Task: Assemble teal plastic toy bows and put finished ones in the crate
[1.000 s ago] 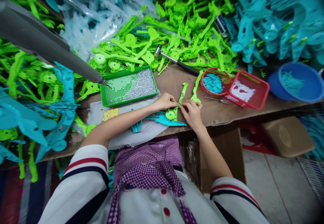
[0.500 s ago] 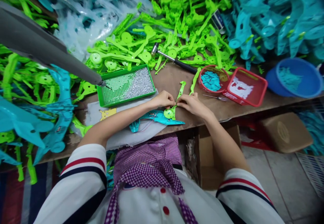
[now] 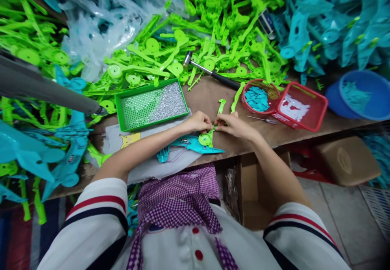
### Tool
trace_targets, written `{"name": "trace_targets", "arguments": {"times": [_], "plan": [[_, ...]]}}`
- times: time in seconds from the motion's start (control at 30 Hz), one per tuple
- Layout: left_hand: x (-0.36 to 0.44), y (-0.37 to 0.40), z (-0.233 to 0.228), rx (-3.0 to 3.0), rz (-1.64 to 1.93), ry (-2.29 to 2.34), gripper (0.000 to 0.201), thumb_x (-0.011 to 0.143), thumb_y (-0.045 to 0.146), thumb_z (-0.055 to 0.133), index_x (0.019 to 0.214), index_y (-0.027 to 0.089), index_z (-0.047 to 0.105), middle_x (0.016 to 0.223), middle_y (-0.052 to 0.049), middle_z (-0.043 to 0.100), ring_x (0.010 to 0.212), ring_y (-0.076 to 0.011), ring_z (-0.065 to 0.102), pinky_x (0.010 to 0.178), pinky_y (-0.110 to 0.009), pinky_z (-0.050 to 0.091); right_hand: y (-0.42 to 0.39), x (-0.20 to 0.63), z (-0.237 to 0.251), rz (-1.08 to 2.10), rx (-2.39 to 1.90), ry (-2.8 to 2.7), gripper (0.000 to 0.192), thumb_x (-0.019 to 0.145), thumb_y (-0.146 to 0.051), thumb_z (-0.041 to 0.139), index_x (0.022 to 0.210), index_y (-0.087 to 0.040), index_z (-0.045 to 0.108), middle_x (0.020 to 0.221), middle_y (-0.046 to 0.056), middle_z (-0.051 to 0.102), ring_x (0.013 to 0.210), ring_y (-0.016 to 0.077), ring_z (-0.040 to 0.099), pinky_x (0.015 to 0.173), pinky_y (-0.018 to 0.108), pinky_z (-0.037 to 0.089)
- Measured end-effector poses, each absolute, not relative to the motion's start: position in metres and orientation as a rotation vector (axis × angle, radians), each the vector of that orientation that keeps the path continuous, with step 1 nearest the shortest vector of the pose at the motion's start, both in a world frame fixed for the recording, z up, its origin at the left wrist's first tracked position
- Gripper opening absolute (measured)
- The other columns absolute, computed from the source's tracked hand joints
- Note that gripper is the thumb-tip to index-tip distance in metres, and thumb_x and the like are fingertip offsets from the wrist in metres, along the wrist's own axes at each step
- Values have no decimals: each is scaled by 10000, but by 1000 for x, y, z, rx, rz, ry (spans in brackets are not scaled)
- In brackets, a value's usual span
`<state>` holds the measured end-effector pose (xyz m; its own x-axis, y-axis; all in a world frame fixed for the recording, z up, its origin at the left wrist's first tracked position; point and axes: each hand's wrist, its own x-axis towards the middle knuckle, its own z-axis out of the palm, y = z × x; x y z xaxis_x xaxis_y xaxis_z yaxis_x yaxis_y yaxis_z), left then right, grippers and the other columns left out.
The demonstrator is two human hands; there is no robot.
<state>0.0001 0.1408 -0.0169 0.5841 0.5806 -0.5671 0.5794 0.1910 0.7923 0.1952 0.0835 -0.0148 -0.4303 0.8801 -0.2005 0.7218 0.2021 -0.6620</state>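
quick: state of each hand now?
Left hand: pinched shut on the green plastic arm.
Right hand: pinched shut on the same green plastic arm.

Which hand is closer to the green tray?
Left. The left hand sits just off the green tray's near right corner; the right hand lies farther right, past the green part both hands pinch.

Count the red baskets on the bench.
2. A round red basket of teal pieces sits right of the hands; a rectangular red basket touches its right side.
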Motion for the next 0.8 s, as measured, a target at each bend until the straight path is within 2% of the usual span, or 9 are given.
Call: {"name": "trace_targets", "arguments": {"times": [0.23, 0.3, 0.37, 0.5, 0.7, 0.8], "plan": [[0, 144, -19, 1532, -16, 1024, 94, 755, 94, 724, 664, 109, 703, 500, 9, 617, 443, -77, 567, 468, -164, 409, 94, 191, -22, 1149, -1586, -2277, 67, 857, -214, 681, 886, -211, 621, 779, -15, 697, 755, 171, 638, 788, 327, 365], [0, 144, -20, 1515, -13, 1027, 98, 757, 101, 732, 663, 107, 705, 498, 7, 615, 437, -76, 556, 465, -168, 402, 91, 191, -19, 1090, -1613, -2288, 54, 863, -208, 674, 887, -208, 626, 775, -13, 696, 755, 173, 639, 805, 338, 371], [-1, 144, -21, 1473, 5, 1021, 92, 763, 101, 735, 674, 109, 714, 502, 12, 616, 431, -70, 547, 468, -169, 403, 81, 191, -13, 991, -1596, -2270, 40, 897, -233, 639, 930, -210, 637, 829, 6, 708, 803, 189, 648, 843, 361, 385], [-4, 144, -17, 1362, 23, 997, 89, 785, 79, 732, 698, 100, 722, 520, 20, 623, 424, -48, 534, 479, -163, 414, 51, 189, -7, 835, -1498, -2054, 134, 957, -316, 562, 1003, -225, 649, 1005, 56, 710, 959, 215, 645, 884, 369, 450], [-7, 147, -9, 1232, -11, 952, 47, 792, 65, 736, 749, 85, 734, 574, 2, 655, 456, -37, 549, 512, -165, 439, 32, 176, -23, 640, -1565, -1861, 154, 965, -335, 550, 974, -236, 667, 1021, 68, 700, 1008, 229, 636, 946, 404, 473], [-8, 147, -14, 1277, 1, 961, 22, 797, 85, 737, 812, 92, 751, 628, -10, 685, 462, -45, 555, 539, -192, 463, 34, 173, -31, 554, -1603, -1854, 210, 976, -326, 527, 1084, -238, 684, 1106, 90, 684, 1086, 242, 624, 975, 421, 472]]}}
